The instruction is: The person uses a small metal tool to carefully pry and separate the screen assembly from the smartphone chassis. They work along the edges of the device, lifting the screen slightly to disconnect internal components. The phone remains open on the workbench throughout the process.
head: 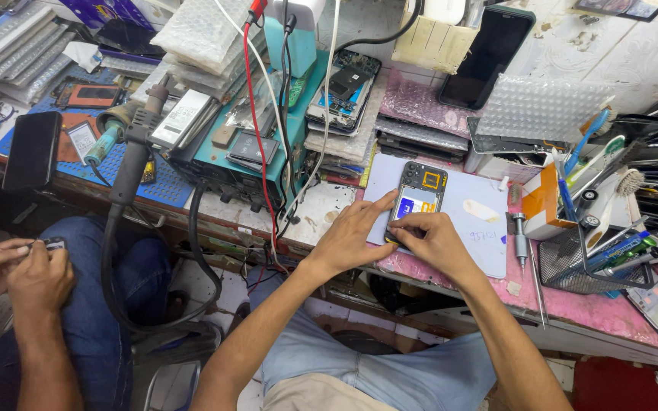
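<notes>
An opened phone (417,197) with its back cover off lies on a pale work mat (481,221), showing a dark frame, a yellow part near the top and a blue-white battery area. My left hand (353,234) grips its lower left edge, thumb on the side. My right hand (429,237) presses its fingertips on the lower end of the phone. Both hands rest at the bench's front edge.
A screwdriver (519,236) lies right of the mat beside a mesh basket of tools (584,262). Stacked phone parts (344,95), a teal bench unit (268,152) with red and white cables, and a hot-air handle (135,152) crowd the left. Another person's hands (17,270) hold a small part at far left.
</notes>
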